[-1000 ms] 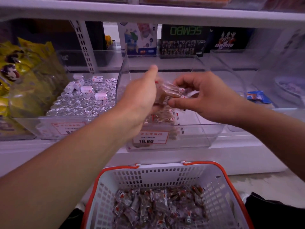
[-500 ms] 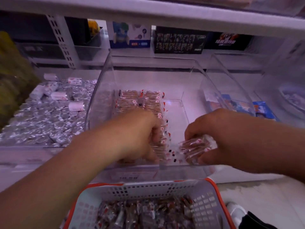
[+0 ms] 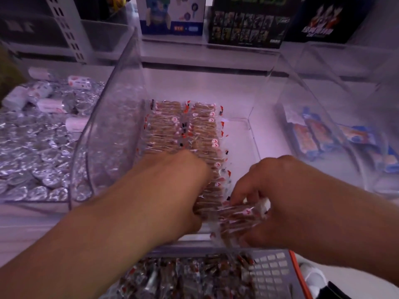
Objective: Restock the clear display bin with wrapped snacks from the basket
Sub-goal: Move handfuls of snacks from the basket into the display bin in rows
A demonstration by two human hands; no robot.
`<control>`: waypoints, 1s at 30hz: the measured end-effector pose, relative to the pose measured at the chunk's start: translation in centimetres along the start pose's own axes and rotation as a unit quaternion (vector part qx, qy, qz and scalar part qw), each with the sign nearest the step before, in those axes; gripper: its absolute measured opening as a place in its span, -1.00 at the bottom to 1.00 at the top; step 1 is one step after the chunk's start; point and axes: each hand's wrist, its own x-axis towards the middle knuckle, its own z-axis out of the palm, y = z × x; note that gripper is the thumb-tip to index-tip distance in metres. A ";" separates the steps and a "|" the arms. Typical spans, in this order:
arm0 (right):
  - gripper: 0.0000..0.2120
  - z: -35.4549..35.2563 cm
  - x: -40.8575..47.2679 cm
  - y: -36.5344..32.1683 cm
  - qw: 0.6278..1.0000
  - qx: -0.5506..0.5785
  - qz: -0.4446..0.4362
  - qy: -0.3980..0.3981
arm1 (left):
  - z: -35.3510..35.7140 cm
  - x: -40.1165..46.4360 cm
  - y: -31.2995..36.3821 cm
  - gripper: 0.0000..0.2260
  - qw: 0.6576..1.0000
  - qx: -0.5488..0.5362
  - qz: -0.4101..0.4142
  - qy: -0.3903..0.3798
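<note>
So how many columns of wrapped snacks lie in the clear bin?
2: one column of brown clear-wrapped snacks beside the transparent plastic bin's left wall, another touching its right side; left hand hides near ends.

Both forearms were bare — no sleeves, watch or rings showed on the left hand (image 3: 172, 190) or right hand (image 3: 280, 201).

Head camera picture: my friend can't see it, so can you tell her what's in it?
Two bare hands reach into a clear display bin: the right hand holds a bunch of wrapped snacks at the front, and the left hand rests on the neat rows already inside. A basket with more snacks sits below.
</note>
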 end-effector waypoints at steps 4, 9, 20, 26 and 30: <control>-0.48 1.1 0.9 0.4 0.998 0.038 0.051 0.024 | 0.0 -0.1 0.1 -0.68 1.000 -0.011 -0.014 0.013; -0.61 1.5 1.0 0.3 0.990 0.127 0.067 -0.017 | -0.7 -0.3 -0.5 -0.79 0.993 -0.103 -0.044 -0.047; -0.90 1.8 0.6 0.6 0.972 0.221 0.024 -0.078 | -0.9 -0.6 -1.1 -0.81 0.988 -0.138 -0.012 -0.070; -0.51 1.9 0.9 -0.5 0.978 0.184 0.098 -0.014 | -1.2 -1.3 -0.6 -0.78 0.988 -0.137 -0.016 -0.064; -0.45 1.9 1.3 -1.5 0.983 0.153 0.105 0.000 | -1.6 -1.1 -0.1 -0.56 0.987 -0.107 -0.044 -0.113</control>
